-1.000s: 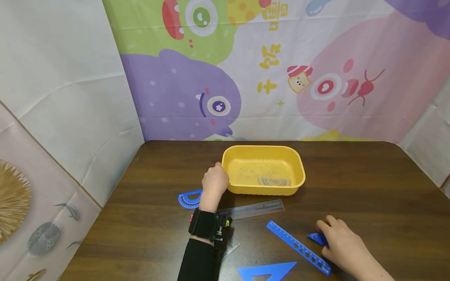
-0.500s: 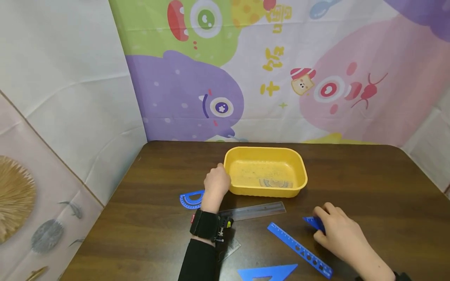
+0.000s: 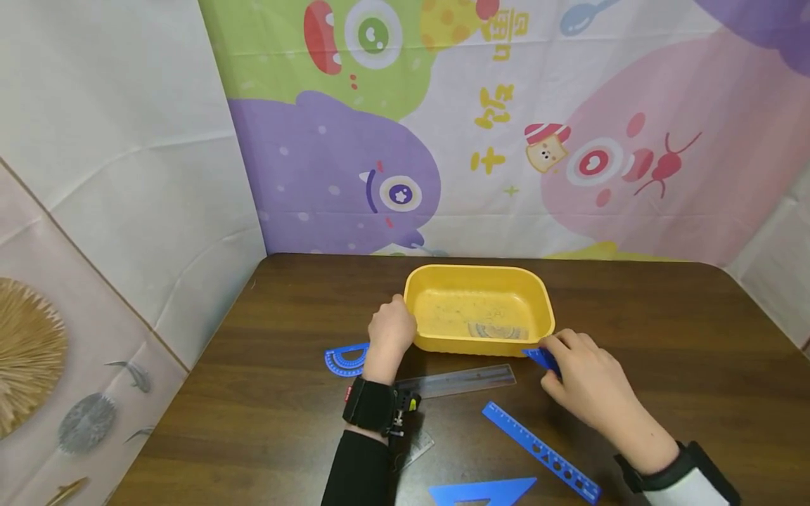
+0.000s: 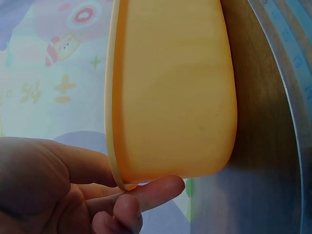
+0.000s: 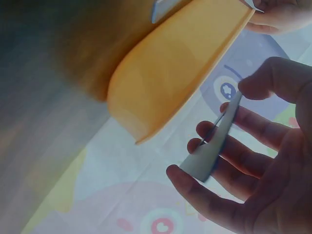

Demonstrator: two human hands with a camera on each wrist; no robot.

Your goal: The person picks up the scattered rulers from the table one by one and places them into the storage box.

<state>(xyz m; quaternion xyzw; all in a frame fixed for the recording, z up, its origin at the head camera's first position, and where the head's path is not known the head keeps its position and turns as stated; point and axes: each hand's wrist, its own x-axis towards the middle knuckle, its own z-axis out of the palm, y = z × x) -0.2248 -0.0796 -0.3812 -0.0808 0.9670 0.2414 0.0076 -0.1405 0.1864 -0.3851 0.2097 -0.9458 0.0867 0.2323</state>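
Note:
My left hand [image 3: 391, 329] grips the left end of a yellow plastic basin [image 3: 462, 345]; the left wrist view shows thumb and fingers at its rim [image 4: 111, 107]. A clear protractor [image 3: 496, 331] lies inside. Just off the basin's front right corner, my right hand [image 3: 591, 379] holds a small blue set square [image 3: 543, 359] between thumb and fingers. Its pointed corner juts toward the basin, while the palm hides much of the rest in the head view. In the right wrist view the set square [image 5: 212, 151] is seen nearly edge-on.
On the brown table [image 3: 272, 436] lie a blue protractor [image 3: 344, 361], partly behind my left wrist, a clear ruler [image 3: 465, 380], a blue ruler [image 3: 541, 451] and a larger blue set square [image 3: 484, 490]. A clear corner piece [image 3: 418, 446] shows beside my left forearm.
The right hand has lifted the small blue set square from beside the blue ruler and carried it up and left to the basin's corner. My left hand keeps its grip.

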